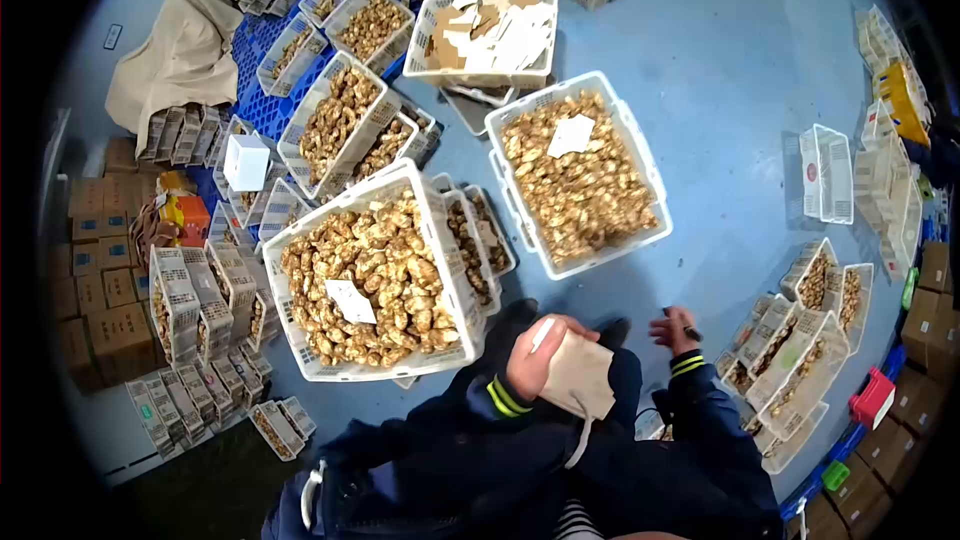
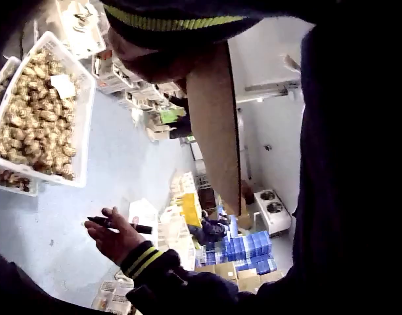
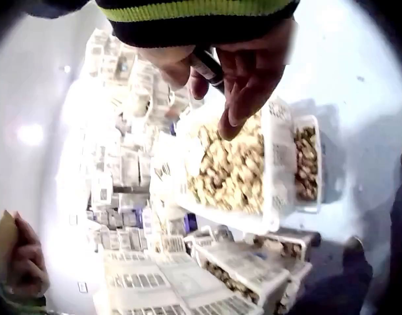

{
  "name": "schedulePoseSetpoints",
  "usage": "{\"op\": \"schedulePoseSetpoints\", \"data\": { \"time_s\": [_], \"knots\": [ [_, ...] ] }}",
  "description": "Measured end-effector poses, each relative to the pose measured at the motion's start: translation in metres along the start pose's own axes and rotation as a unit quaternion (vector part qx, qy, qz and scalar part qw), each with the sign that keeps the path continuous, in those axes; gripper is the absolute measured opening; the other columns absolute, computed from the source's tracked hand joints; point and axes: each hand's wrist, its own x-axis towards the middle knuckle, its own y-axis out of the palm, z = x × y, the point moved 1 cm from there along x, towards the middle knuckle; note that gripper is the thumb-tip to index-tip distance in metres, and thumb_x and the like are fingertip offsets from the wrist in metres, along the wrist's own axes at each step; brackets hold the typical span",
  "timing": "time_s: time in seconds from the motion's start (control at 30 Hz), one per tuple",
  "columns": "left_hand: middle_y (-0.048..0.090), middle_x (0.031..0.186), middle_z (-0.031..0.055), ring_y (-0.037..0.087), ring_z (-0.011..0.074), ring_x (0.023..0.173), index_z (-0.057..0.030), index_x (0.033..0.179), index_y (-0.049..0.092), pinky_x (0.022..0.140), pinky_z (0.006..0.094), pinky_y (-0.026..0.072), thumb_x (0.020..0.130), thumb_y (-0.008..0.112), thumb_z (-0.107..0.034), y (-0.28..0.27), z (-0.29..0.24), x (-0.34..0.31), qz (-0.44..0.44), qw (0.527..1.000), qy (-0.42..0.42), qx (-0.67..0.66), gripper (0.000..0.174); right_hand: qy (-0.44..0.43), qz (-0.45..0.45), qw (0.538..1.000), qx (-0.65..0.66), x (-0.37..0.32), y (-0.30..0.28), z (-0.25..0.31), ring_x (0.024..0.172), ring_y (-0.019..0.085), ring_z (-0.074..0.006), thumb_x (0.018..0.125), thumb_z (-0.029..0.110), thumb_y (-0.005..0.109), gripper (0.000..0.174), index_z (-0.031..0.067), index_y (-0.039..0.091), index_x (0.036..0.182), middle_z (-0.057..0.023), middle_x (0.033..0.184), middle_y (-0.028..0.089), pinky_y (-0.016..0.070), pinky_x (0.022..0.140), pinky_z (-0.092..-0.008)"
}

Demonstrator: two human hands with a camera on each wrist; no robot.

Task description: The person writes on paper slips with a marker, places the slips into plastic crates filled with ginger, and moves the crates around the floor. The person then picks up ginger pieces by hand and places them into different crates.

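Note:
My left hand [image 1: 540, 355] grips a piece of tan cardboard [image 1: 580, 378] in front of my body. A small white strip shows at the thumb of that hand. In the left wrist view the cardboard [image 2: 214, 128] stands nearly edge-on below the cuff. Off to the right, my right hand [image 1: 675, 330] holds a black marker pen [image 2: 119, 225] between thumb and fingers. Ahead of my hands stand two white crates, a left one [image 1: 432, 230] and a right one [image 1: 655, 190], full of brown, knobbly produce [image 1: 400, 260]. A white card lies on each heap.
Behind them a white crate [image 1: 480, 75] holds cardboard and paper pieces. More filled crates [image 1: 345, 130] stand on a blue pallet [image 1: 262, 35] at the left. Stacked crates [image 1: 800, 360] stand at the right, near a red box [image 1: 872, 398]. Brown cartons [image 1: 105, 280] line the left side.

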Motion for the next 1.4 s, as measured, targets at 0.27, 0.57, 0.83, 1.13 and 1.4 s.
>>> {"op": "schedulePoseSetpoints", "data": {
  "time_s": [0.27, 0.57, 0.83, 1.13, 1.4],
  "knots": [
    [0.061, 0.098, 0.0173, 0.061, 0.0225, 0.086, -0.0008, 0.099, 0.051, 0.079, 0.0332, 0.0487, 0.097, 0.036, -0.029, 0.156, 0.005, 0.115, -0.03, 0.986, 0.015, -0.162, 0.032, -0.175, -0.055, 0.983, 0.01, 0.025, -0.147, 0.195, 0.065, 0.062, -0.0162, 0.093, 0.029, 0.049, 0.025, 0.0096, 0.048, 0.107, -0.0128, 0.084, 0.065, 0.0482, 0.054, -0.0258],
    [0.06, 0.099, 0.016, 0.06, 0.0224, 0.088, -0.0004, 0.101, 0.049, 0.079, 0.0338, 0.0488, 0.096, 0.036, -0.031, 0.237, -0.032, 0.205, -0.124, 0.963, 0.068, -0.231, 0.034, -0.212, 0.153, 0.959, -0.111, 0.105, -0.082, 0.405, 0.071, 0.062, -0.0189, 0.091, 0.025, 0.053, 0.026, 0.0069, 0.048, 0.109, -0.0129, 0.087, 0.064, 0.048, 0.061, -0.0264],
    [0.06, 0.099, 0.0173, 0.059, 0.0239, 0.087, -0.0011, 0.101, 0.05, 0.08, 0.0359, 0.0477, 0.097, 0.036, -0.031, 0.201, -0.071, 0.293, -0.272, 0.883, 0.184, -0.336, 0.033, -0.141, 0.219, 0.942, -0.21, 0.206, 0.019, 0.511, 0.07, 0.062, -0.015, 0.089, 0.019, 0.055, 0.019, 0.0093, 0.051, 0.105, -0.0119, 0.086, 0.065, 0.0478, 0.057, -0.0223],
    [0.061, 0.095, 0.0178, 0.058, 0.0218, 0.083, -0.0016, 0.097, 0.049, 0.078, 0.0339, 0.0465, 0.096, 0.039, -0.03, 0.152, -0.059, 0.281, -0.55, 0.717, 0.218, -0.367, 0.03, -0.133, 0.292, 0.89, -0.324, 0.414, 0.23, 0.499, 0.076, 0.059, -0.0177, 0.077, 0.015, 0.069, 0.048, 0.012, 0.042, 0.116, -0.0072, 0.09, 0.057, 0.048, 0.065, -0.0305],
    [0.06, 0.097, 0.0165, 0.056, 0.0224, 0.086, -0.0031, 0.097, 0.05, 0.082, 0.0355, 0.0439, 0.095, 0.041, -0.03, 0.153, -0.023, 0.321, -0.705, 0.539, 0.211, -0.41, 0.028, -0.276, 0.305, 0.816, -0.407, 0.617, 0.406, 0.337, 0.079, 0.052, -0.018, 0.057, 0.014, 0.082, 0.062, 0.0102, 0.043, 0.105, -0.0064, 0.086, 0.051, 0.0466, 0.065, -0.0311]
  ]
}}
